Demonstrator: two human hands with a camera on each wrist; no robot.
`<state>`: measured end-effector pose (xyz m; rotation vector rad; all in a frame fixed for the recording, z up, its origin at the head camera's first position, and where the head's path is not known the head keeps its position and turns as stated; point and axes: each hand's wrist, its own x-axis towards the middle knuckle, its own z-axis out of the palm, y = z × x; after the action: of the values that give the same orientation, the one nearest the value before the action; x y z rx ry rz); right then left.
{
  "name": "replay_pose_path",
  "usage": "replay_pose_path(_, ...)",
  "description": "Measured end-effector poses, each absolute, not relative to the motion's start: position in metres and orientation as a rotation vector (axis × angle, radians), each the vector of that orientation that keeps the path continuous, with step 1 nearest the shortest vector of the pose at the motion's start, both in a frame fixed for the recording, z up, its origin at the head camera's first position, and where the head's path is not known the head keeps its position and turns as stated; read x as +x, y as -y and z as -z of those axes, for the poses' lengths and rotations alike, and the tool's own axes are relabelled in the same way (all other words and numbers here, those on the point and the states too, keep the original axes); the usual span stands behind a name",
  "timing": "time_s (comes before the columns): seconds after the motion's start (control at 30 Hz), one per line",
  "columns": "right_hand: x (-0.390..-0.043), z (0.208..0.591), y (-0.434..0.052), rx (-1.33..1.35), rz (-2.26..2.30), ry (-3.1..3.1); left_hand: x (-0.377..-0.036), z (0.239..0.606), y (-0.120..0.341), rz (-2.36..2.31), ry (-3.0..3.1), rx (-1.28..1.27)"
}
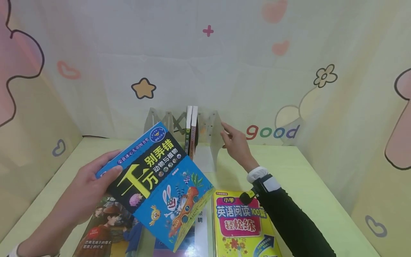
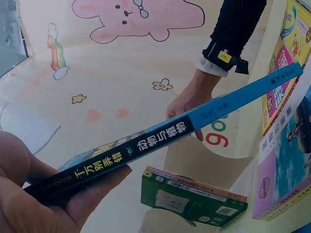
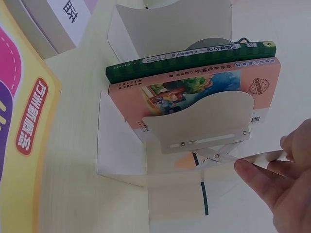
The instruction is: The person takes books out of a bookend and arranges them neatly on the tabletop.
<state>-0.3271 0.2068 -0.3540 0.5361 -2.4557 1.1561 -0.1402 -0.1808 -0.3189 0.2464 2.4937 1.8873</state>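
My left hand (image 1: 86, 189) grips a blue and black picture book (image 1: 160, 185) by its corner and holds it tilted above the table; the left wrist view shows its spine (image 2: 160, 145) across my palm (image 2: 29, 194). My right hand (image 1: 232, 141) reaches to the white folding book rack (image 1: 215, 142) at the back. Its fingers (image 3: 272, 179) pinch the edge of the rack's right end plate. Two thin books (image 1: 191, 130) stand upright in the rack, a green one against a pink one (image 3: 194, 82).
A yellow workbook (image 1: 240, 225) lies flat on the green table (image 1: 321, 200) under my right forearm. More books (image 1: 106, 228) lie beneath the lifted one near the front edge. Printed curtain walls close in the table on three sides.
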Motion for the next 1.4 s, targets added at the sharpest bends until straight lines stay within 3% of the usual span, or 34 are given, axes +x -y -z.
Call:
replay_pose_path(0.73,-0.277,0.364,-0.230,0.499,-1.385,2.572,-0.166,0.332,0.140,-1.915,-2.313,0.286)
replay_pose_path(1.4,-0.227,0.364,-0.222,0.790,-1.758,2.863,-0.187,0.340,0.111,-1.943,-2.111,0.399)
